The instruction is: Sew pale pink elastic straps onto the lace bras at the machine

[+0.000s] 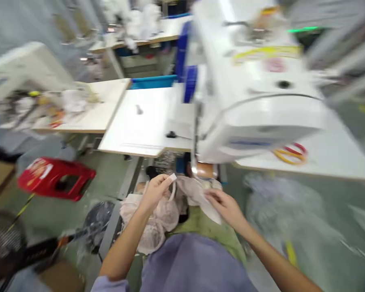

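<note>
Two pinched hands work in the gap below the machine

Our left hand [155, 190] is narrowed to a pinch, thumb against finger, on a small white fabric tab [172, 177]. Our right hand [226, 207] is closed, thumb and fingers together, on a thin pale pink fabric strip [194, 190] that lies between the hands; we cannot tell whether tab and strip are one piece. The strip sits just below the curved metal end of a large white sewing machine [261, 134]; whether they touch, we cannot tell.

Both hands are on our side of the table edges, above our lap. The white left tabletop [140, 121] ends in a front edge that steps back near the machine, and the white right tabletop [331, 150] begins past it, with red-and-yellow looped handles [301, 156] near its front edge. Between these edges lies the opening our hands face.

A heap of pale pink moulded cups [153, 235] crowds the room under our left forearm, beside a grey metal rail [114, 231]. A green cloth [197, 221] spreads beneath the strip. Beyond our right forearm, crumpled clear plastic [286, 202] covers part of the floor; well left stands a red plastic stool [48, 176].
</note>
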The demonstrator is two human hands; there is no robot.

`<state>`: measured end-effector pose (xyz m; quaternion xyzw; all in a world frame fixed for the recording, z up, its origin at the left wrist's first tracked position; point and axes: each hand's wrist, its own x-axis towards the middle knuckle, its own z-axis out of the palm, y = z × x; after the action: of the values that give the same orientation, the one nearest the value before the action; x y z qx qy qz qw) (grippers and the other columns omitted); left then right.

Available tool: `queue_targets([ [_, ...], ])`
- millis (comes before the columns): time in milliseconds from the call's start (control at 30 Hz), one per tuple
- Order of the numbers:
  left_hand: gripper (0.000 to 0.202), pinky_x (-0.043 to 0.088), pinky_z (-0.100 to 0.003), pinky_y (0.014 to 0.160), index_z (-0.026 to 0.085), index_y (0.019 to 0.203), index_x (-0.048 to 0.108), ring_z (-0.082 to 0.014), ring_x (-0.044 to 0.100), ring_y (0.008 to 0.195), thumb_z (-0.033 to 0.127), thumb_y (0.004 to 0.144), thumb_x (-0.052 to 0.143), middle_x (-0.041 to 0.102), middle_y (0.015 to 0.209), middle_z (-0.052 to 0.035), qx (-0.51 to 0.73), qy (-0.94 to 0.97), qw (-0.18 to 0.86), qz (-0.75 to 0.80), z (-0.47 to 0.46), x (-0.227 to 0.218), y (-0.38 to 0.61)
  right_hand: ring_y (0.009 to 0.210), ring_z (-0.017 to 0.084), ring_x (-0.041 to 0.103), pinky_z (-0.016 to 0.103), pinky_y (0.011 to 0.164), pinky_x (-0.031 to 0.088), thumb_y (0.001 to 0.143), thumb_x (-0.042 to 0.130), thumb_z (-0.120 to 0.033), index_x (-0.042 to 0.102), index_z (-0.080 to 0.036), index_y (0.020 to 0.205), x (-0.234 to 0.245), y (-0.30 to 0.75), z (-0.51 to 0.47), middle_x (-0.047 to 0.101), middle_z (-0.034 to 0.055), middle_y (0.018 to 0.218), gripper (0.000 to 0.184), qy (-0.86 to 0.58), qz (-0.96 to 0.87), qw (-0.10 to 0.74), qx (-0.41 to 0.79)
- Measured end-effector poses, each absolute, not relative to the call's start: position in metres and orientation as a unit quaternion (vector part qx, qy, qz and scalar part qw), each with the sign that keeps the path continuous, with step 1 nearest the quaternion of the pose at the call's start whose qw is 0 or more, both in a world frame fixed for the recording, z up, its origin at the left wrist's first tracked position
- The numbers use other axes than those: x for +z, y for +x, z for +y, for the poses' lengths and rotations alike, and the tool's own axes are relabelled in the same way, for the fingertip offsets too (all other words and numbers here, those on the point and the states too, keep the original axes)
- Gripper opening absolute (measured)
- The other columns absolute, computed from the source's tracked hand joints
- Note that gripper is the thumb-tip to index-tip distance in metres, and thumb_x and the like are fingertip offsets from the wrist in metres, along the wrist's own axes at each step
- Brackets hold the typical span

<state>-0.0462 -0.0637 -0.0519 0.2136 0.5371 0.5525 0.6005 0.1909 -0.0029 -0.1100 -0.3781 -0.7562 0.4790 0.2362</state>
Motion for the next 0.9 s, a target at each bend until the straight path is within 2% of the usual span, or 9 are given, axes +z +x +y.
queue_targets([
  [100, 0.028, 0.019, -0.019, 0.048, 0.013, 0.075, 0.066, -0.0048, 0.033, 0.05, 0.039, 0.08, 0.076, 0.045, 0.056, 0.0066, 0.456, 0.317, 0.628, 0.546, -0.056, -0.06, -0.006, 0.077, 0.019, 0.067, 0.03, 0.068, 0.052, 0.097, 0.05, -0.053, 0.072, -0.019, 0.103, -0.095, 0.213, 0.0, 0.074, 0.0085, 0.096, 0.041, -0.402, -0.725, 0.232, 0.509],
  [200, 0.028, 0.027, -0.022, 0.052, 0.015, 0.078, 0.067, -0.0082, 0.039, 0.054, 0.041, 0.087, 0.064, 0.048, 0.059, 0.0047, 0.353, 0.469, 0.554, 0.59, -0.053, -0.057, 0.018, 0.065, 0.014, 0.06, 0.026, 0.058, 0.044, 0.096, 0.054, -0.052, 0.072, -0.017, 0.11, -0.078, 0.209, 0.011, 0.073, 0.0063, 0.088, 0.041, -0.379, -0.707, 0.22, 0.555],
  [333, 0.03, 0.031, -0.024, 0.056, 0.015, 0.084, 0.067, -0.0107, 0.042, 0.057, 0.041, 0.092, 0.056, 0.049, 0.061, 0.0037, 0.269, 0.583, 0.481, 0.597, -0.049, -0.049, 0.024, 0.081, 0.016, 0.066, 0.026, 0.071, 0.046, 0.094, 0.061, -0.043, 0.074, -0.019, 0.107, -0.064, 0.214, 0.018, 0.075, 0.0048, 0.096, 0.03, -0.354, -0.724, 0.204, 0.555],
  [400, 0.028, 0.033, -0.025, 0.058, 0.016, 0.087, 0.068, -0.0118, 0.046, 0.06, 0.04, 0.093, 0.054, 0.054, 0.065, 0.0022, 0.246, 0.608, 0.47, 0.591, -0.046, -0.045, 0.022, 0.091, 0.018, 0.068, 0.027, 0.077, 0.047, 0.097, 0.056, -0.04, 0.075, -0.019, 0.106, -0.061, 0.22, 0.021, 0.076, 0.0049, 0.102, 0.029, -0.338, -0.736, 0.192, 0.555],
  [500, 0.026, 0.036, -0.025, 0.06, 0.017, 0.089, 0.067, -0.013, 0.051, 0.063, 0.038, 0.094, 0.052, 0.061, 0.071, 0.0003, 0.224, 0.618, 0.472, 0.588, -0.044, -0.039, 0.02, 0.093, 0.018, 0.069, 0.027, 0.076, 0.048, 0.1, 0.048, -0.037, 0.075, -0.019, 0.106, -0.059, 0.227, 0.026, 0.076, 0.0053, 0.103, 0.033, -0.337, -0.734, 0.171, 0.563],
  [667, 0.028, 0.036, -0.025, 0.059, 0.017, 0.093, 0.067, -0.0141, 0.052, 0.063, 0.04, 0.095, 0.051, 0.062, 0.071, 0.0003, 0.194, 0.623, 0.484, 0.583, -0.043, -0.035, 0.018, 0.083, 0.017, 0.066, 0.026, 0.07, 0.046, 0.09, 0.059, -0.022, 0.074, -0.017, 0.105, -0.058, 0.226, 0.027, 0.076, 0.0056, 0.095, 0.022, -0.332, -0.75, 0.161, 0.55],
  [767, 0.027, 0.036, -0.025, 0.06, 0.017, 0.096, 0.069, -0.0145, 0.053, 0.066, 0.038, 0.095, 0.051, 0.064, 0.074, -0.0006, 0.186, 0.631, 0.478, 0.582, -0.042, -0.038, 0.017, 0.083, 0.018, 0.066, 0.027, 0.072, 0.045, 0.092, 0.058, -0.024, 0.075, -0.017, 0.1, -0.061, 0.224, 0.024, 0.074, 0.0067, 0.091, 0.02, -0.317, -0.782, 0.192, 0.502],
  [900, 0.028, 0.033, -0.025, 0.057, 0.017, 0.093, 0.07, -0.0128, 0.046, 0.059, 0.039, 0.094, 0.053, 0.059, 0.067, 0.0013, 0.173, 0.631, 0.48, 0.584, -0.041, -0.039, 0.018, 0.075, 0.016, 0.063, 0.026, 0.068, 0.042, 0.093, 0.054, -0.026, 0.074, -0.017, 0.093, -0.062, 0.223, 0.021, 0.073, 0.0057, 0.084, 0.022, -0.311, -0.794, 0.198, 0.483],
])
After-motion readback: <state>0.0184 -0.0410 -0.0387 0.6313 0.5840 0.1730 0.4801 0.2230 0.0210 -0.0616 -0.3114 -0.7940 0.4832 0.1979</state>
